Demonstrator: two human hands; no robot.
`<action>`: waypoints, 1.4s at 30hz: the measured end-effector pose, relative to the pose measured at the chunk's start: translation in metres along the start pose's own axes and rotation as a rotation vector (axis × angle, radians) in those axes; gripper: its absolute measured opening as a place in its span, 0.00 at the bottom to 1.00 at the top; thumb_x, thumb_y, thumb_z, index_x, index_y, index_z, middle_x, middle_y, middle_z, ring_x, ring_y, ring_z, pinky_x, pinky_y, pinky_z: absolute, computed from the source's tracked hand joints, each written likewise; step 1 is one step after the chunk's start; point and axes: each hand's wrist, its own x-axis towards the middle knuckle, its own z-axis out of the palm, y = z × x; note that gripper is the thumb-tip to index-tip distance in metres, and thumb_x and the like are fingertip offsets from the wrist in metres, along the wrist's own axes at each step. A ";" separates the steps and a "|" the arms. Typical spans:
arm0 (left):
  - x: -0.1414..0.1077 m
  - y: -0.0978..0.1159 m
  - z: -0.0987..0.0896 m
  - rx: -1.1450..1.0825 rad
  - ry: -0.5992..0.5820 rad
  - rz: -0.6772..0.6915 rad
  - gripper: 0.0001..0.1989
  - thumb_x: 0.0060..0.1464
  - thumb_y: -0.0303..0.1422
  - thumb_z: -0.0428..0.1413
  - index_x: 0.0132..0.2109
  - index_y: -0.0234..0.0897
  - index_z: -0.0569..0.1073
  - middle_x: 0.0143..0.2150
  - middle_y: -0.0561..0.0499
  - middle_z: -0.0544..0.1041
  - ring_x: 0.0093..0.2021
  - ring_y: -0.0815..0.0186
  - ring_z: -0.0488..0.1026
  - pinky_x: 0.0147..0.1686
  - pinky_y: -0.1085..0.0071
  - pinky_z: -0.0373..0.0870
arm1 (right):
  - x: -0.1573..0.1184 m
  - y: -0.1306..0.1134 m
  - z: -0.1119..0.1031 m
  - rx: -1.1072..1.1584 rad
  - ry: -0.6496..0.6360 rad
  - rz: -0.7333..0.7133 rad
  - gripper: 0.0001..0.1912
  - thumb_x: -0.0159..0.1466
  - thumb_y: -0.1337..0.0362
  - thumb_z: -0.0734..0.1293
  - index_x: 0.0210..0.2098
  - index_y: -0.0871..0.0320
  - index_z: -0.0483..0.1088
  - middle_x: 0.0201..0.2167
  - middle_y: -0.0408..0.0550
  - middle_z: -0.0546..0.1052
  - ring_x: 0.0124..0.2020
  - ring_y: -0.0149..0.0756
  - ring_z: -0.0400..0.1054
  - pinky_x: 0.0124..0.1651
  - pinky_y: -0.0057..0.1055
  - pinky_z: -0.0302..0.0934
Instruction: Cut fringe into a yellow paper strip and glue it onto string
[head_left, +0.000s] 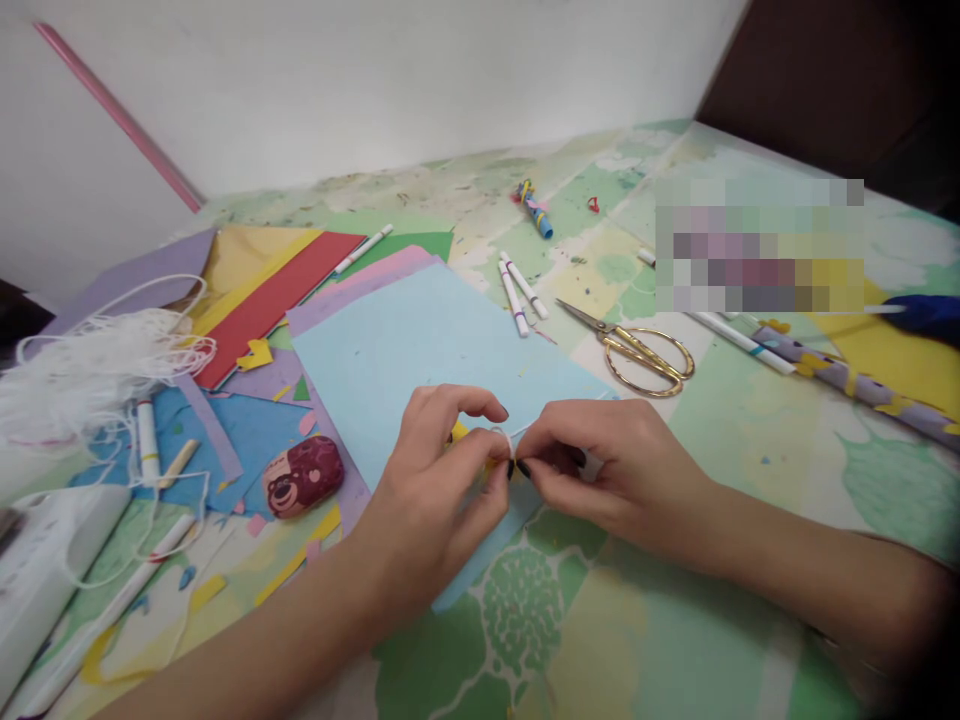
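Above a light blue foam sheet, my left hand and my right hand meet fingertip to fingertip. Thumb and index finger of my left hand pinch a thin white string, which forms a small loop there. A bit of yellow material shows behind those fingers. My right hand pinches at the same spot, its fingertips closed on the string; the rest of its grip is hidden. Gold-handled scissors lie beyond my right hand.
White string lies tangled at left, near a power strip, a dark red mouse and coloured sheets. Markers and a decorated blue roll lie farther back. A purple roll is at right.
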 end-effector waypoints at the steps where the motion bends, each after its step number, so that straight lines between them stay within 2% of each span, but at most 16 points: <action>1: 0.000 0.000 0.000 0.011 -0.004 0.008 0.07 0.55 0.21 0.49 0.36 0.37 0.67 0.44 0.47 0.66 0.44 0.63 0.62 0.39 0.64 0.64 | 0.000 0.000 0.001 -0.013 0.003 0.002 0.05 0.55 0.76 0.64 0.28 0.63 0.71 0.20 0.38 0.69 0.22 0.21 0.60 0.26 0.18 0.54; 9: -0.001 -0.006 -0.002 0.022 -0.074 0.026 0.08 0.56 0.21 0.48 0.39 0.38 0.67 0.46 0.46 0.65 0.44 0.62 0.62 0.40 0.63 0.65 | -0.001 0.001 0.001 -0.084 -0.011 0.018 0.05 0.57 0.73 0.64 0.29 0.61 0.71 0.21 0.40 0.70 0.21 0.24 0.60 0.26 0.21 0.53; 16: -0.001 -0.008 -0.003 0.034 -0.064 0.014 0.09 0.56 0.21 0.48 0.37 0.38 0.68 0.45 0.48 0.66 0.44 0.62 0.62 0.40 0.62 0.64 | -0.002 0.000 -0.001 -0.070 -0.048 -0.002 0.05 0.58 0.72 0.64 0.29 0.61 0.72 0.22 0.40 0.71 0.22 0.24 0.61 0.27 0.21 0.53; 22: -0.001 -0.008 -0.005 0.087 -0.060 0.052 0.09 0.54 0.19 0.50 0.36 0.37 0.69 0.46 0.46 0.66 0.46 0.60 0.61 0.42 0.60 0.63 | -0.003 0.001 0.000 -0.100 -0.057 -0.045 0.06 0.60 0.71 0.63 0.30 0.61 0.72 0.22 0.40 0.71 0.22 0.23 0.60 0.27 0.21 0.52; 26: -0.002 -0.008 -0.004 0.091 -0.058 0.097 0.09 0.53 0.18 0.50 0.35 0.37 0.68 0.46 0.46 0.66 0.46 0.60 0.60 0.42 0.59 0.63 | -0.003 0.001 0.000 -0.074 -0.085 -0.063 0.05 0.58 0.74 0.63 0.28 0.62 0.71 0.21 0.39 0.68 0.22 0.23 0.58 0.27 0.21 0.51; 29: -0.002 -0.008 -0.003 0.072 -0.058 0.109 0.11 0.52 0.16 0.48 0.34 0.37 0.67 0.46 0.47 0.66 0.46 0.60 0.60 0.43 0.59 0.63 | -0.001 0.001 0.002 -0.019 -0.105 -0.019 0.06 0.55 0.75 0.63 0.26 0.61 0.70 0.19 0.38 0.67 0.21 0.22 0.57 0.25 0.21 0.50; 36: -0.002 -0.009 0.000 0.041 -0.042 0.136 0.14 0.48 0.13 0.46 0.34 0.37 0.66 0.45 0.47 0.65 0.46 0.59 0.60 0.44 0.58 0.63 | 0.000 -0.002 0.009 0.126 -0.063 0.125 0.07 0.49 0.77 0.62 0.20 0.61 0.68 0.16 0.37 0.65 0.19 0.22 0.56 0.23 0.20 0.50; 42: -0.001 -0.009 0.000 0.018 -0.044 0.134 0.14 0.48 0.14 0.46 0.34 0.38 0.65 0.44 0.48 0.65 0.46 0.60 0.60 0.43 0.60 0.64 | -0.001 -0.003 0.010 0.155 -0.049 0.163 0.07 0.48 0.77 0.62 0.19 0.61 0.67 0.16 0.37 0.63 0.19 0.22 0.55 0.22 0.20 0.49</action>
